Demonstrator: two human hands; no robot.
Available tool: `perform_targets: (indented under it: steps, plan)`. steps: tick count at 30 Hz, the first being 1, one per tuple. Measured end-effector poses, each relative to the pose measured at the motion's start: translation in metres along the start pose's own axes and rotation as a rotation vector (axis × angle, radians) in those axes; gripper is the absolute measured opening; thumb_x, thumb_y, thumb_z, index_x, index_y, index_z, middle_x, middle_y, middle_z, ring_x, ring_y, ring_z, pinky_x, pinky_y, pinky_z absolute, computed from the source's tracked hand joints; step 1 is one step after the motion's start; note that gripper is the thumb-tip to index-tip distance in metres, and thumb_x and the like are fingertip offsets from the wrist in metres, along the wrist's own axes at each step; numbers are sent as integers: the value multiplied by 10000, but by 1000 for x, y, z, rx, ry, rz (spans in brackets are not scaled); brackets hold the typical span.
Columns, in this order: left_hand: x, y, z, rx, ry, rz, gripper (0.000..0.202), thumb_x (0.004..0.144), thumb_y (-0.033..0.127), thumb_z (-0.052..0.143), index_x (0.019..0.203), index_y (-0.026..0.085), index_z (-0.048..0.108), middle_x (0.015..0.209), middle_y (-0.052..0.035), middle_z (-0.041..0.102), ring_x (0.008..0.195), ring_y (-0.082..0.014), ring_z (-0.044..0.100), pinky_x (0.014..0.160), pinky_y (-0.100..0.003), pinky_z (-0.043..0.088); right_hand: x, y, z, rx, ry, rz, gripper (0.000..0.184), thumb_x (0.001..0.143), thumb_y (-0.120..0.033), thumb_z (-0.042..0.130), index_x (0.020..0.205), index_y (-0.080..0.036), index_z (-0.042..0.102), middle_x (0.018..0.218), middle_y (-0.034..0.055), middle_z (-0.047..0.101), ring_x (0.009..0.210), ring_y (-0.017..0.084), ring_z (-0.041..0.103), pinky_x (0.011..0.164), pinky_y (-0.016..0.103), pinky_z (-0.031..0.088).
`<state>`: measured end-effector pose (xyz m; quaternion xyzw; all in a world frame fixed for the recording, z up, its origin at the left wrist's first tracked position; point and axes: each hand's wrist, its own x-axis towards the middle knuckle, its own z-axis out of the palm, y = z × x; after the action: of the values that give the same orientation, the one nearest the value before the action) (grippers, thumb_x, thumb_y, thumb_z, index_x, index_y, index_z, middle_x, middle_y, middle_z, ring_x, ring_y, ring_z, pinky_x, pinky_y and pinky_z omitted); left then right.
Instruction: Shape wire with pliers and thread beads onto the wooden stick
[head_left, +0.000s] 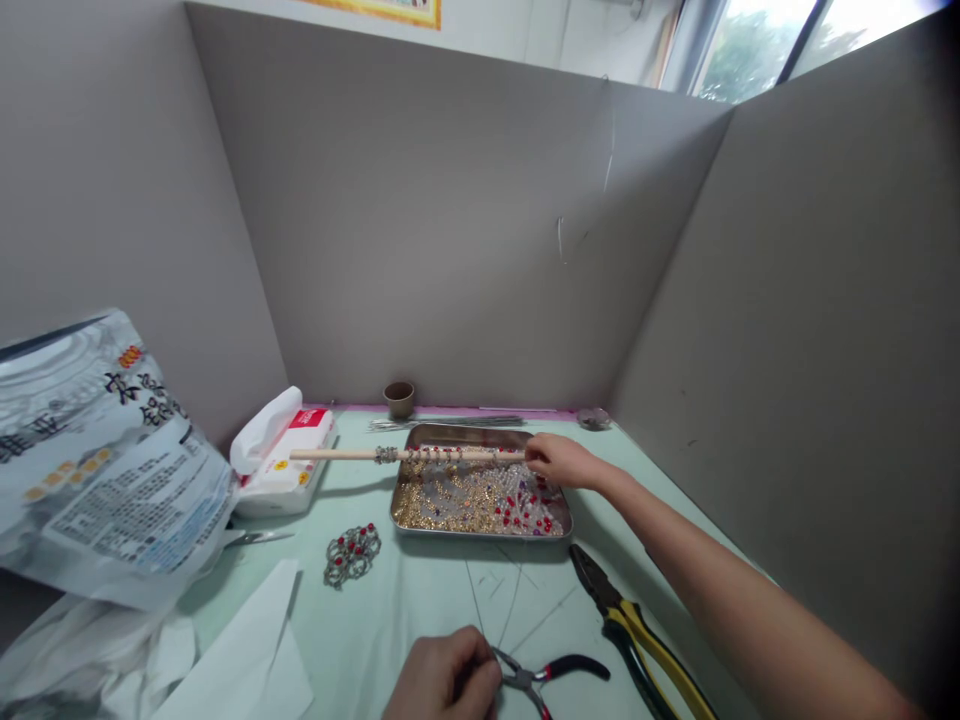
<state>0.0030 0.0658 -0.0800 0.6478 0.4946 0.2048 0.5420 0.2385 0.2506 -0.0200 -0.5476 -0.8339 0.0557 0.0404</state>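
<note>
My right hand [559, 461] is closed around one end of a thin wooden stick [337, 455], which lies level above the far part of a metal tray [480, 537]. Several small wire rings with red beads [448, 455] are threaded along the stick, with a grey wire cluster [385, 455] left of them. Gold, clear, red and purple beads [442, 500] cover the tray floor. My left hand [450, 675] is closed near the front edge, fingertips pinched; what is between them is hidden. Small pliers with red and black handles [521, 680] lie beside its fingertips.
Large yellow and black pliers [637, 630] lie at right. Red-beaded wire rings [352, 555] lie left of the tray. Farther left are a tissue pack [289, 465], a plastic bag [112, 460] and white paper [240, 650]. A small cup [399, 399] and wires [450, 423] stand behind.
</note>
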Motion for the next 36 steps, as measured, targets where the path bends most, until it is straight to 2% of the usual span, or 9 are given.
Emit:
perform_targets:
  steps: [6, 9, 16, 19, 23, 26, 31, 33, 36]
  plan:
    - [0, -2, 2, 16, 30, 10, 243, 788, 377, 434, 663, 176, 488, 539, 7, 501, 533, -117, 457, 515, -224, 319, -2, 2, -8, 909, 78, 211, 97, 791, -269, 451, 767, -181, 481, 835, 53, 607, 764, 158, 564, 574, 241, 472]
    - [0, -1, 1, -8, 23, 6, 244, 792, 375, 432, 663, 175, 485, 529, 10, 503, 519, -114, 455, 506, -221, 320, -2, -1, -13, 1064, 171, 270, 91, 785, -283, 468, 775, -196, 442, 755, 27, 573, 695, 142, 545, 523, 225, 461]
    - [-1, -1, -2, 9, 23, 46, 247, 811, 366, 440, 666, 174, 496, 536, 6, 546, 506, -105, 461, 502, -215, 319, -10, -19, -23, 931, 201, 88, 160, 799, -344, 492, 806, -184, 508, 697, -9, 541, 638, 122, 511, 512, 208, 412]
    - [-1, -4, -2, 7, 24, 38, 273, 821, 387, 434, 671, 170, 507, 538, 6, 555, 476, -100, 441, 484, -218, 303, -13, -25, -13, 572, 116, 54, 158, 809, -271, 475, 851, -168, 587, 744, 19, 604, 679, 143, 545, 594, 241, 421]
    - [-2, -4, -3, 39, 71, 18, 307, 826, 400, 415, 658, 166, 521, 533, -10, 578, 484, -110, 452, 493, -225, 304, -27, -32, -7, 53, 81, -38, 268, 802, -211, 513, 1043, -187, 628, 1050, 79, 629, 942, 201, 562, 759, 268, 397]
    - [-4, -2, -6, 76, 122, -1, 316, 822, 394, 400, 641, 167, 523, 542, -22, 586, 521, -126, 486, 519, -231, 323, -55, -40, -20, -104, 49, 47, 206, 857, -269, 477, 959, -210, 645, 959, 73, 652, 874, 215, 582, 694, 275, 381]
    - [-8, 5, -14, 128, 158, -111, 305, 803, 379, 387, 632, 169, 528, 546, -18, 576, 448, -121, 462, 477, -237, 307, -125, -69, -27, 9, -121, 6, 231, 890, -365, 463, 776, -258, 633, 807, 31, 667, 718, 192, 585, 622, 286, 361]
    - [-9, 8, -17, 171, 163, -164, 311, 802, 384, 391, 630, 167, 533, 535, -11, 565, 413, -113, 438, 461, -239, 288, -152, -84, -11, 85, -180, -59, 175, 833, -438, 557, 856, -283, 636, 875, 40, 662, 812, 219, 585, 660, 301, 387]
    - [-9, 8, -19, 303, 214, -162, 358, 804, 411, 425, 558, 168, 519, 501, -9, 532, 470, -125, 457, 502, -245, 284, -180, -104, 25, 91, -164, -94, 401, 686, -506, 697, 1012, -291, 606, 1023, 70, 620, 919, 274, 550, 740, 358, 409]
